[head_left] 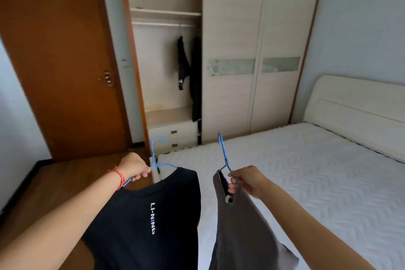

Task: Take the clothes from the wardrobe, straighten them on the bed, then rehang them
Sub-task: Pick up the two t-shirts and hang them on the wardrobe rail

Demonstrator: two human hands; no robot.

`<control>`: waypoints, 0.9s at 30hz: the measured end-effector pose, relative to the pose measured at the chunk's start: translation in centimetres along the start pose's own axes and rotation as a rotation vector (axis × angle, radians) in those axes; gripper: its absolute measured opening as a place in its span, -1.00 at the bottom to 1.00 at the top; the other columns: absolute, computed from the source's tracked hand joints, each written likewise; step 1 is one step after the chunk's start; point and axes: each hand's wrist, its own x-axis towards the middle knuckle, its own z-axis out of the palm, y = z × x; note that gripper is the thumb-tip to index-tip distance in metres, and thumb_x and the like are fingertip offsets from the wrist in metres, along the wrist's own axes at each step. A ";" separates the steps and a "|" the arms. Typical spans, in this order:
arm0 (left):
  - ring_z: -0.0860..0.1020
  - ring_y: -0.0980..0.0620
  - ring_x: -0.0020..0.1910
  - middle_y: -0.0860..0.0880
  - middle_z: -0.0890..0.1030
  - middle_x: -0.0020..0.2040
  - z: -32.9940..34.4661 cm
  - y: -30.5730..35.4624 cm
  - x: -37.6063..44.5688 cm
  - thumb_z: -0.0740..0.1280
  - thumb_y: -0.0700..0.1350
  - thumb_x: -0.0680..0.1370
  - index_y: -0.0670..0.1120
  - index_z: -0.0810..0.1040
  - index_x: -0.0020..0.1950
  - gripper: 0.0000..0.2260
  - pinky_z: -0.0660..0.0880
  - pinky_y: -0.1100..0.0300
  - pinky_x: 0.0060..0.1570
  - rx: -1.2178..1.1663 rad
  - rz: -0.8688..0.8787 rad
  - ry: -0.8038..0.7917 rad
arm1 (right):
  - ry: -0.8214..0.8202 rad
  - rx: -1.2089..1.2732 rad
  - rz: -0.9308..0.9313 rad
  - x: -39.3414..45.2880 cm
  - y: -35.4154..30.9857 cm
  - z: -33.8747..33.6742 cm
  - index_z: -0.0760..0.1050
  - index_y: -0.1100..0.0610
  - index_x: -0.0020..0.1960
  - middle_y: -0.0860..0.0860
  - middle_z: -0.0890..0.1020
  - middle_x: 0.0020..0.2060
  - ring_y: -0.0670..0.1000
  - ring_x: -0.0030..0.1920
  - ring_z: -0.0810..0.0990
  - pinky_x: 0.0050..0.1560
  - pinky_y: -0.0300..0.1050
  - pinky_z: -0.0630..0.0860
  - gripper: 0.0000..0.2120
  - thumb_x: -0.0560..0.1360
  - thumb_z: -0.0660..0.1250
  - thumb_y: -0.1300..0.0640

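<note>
My left hand (133, 167) grips a blue wire hanger (156, 155) that carries a black T-shirt (144, 221) with white lettering. My right hand (247, 180) grips a second blue hanger (224, 155) by its shoulder, with a grey garment (236, 230) hanging from it. Both garments hang in front of me at the foot of the bed (295, 182). The open wardrobe section (164, 61) lies ahead, where two dark garments (188, 68) hang from its rail (164, 25).
A brown door (59, 61) stands shut left of the wardrobe. Sliding wardrobe doors (258, 50) cover the right sections. Drawers (173, 133) sit below the hanging space. The bed's cream headboard (355, 103) is at the right, dark wood floor (50, 182) at the left.
</note>
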 end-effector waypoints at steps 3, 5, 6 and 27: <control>0.31 0.10 -0.72 -0.15 0.54 -0.43 -5.0 -2.3 1.0 0.37 -0.33 0.43 -0.32 0.52 -0.29 -0.89 0.25 0.36 -0.65 -0.140 -0.051 0.053 | -0.036 0.002 -0.032 2.2 -2.2 5.2 0.40 0.37 -0.19 0.14 0.39 -0.51 0.07 -0.58 0.43 -0.49 -0.10 0.55 -0.91 0.50 0.20 0.42; 0.33 0.08 -0.65 -0.15 0.53 -0.42 -8.4 -3.8 2.1 0.36 -0.32 0.45 -0.31 0.51 -0.29 -0.88 0.25 0.35 -0.65 -0.220 -0.061 0.096 | -0.049 -0.008 -0.050 3.8 -3.7 8.6 0.41 0.35 -0.22 0.14 0.40 -0.54 0.07 -0.58 0.44 -0.49 -0.10 0.55 -0.87 0.50 0.20 0.42; 0.33 0.07 -0.61 -0.14 0.52 -0.42 -10.0 -4.4 2.8 0.36 -0.32 0.45 -0.29 0.51 -0.30 -0.86 0.26 0.35 -0.64 -0.260 -0.068 0.118 | -0.052 -0.012 -0.060 4.6 -4.3 10.3 0.40 0.34 -0.24 0.13 0.39 -0.57 0.07 -0.59 0.42 -0.49 -0.11 0.54 -0.85 0.50 0.20 0.42; 0.48 0.04 -0.50 -0.14 0.49 -0.31 -28.3 -17.0 24.9 0.19 -0.34 0.56 -0.32 0.47 -0.15 -0.88 0.38 0.41 -0.68 -1.025 -0.217 0.370 | -0.087 0.002 -0.072 27.3 -14.0 37.8 0.47 0.36 -0.14 0.14 0.43 -0.45 0.05 -0.47 0.42 -0.54 -0.20 0.52 -0.95 0.48 0.26 0.38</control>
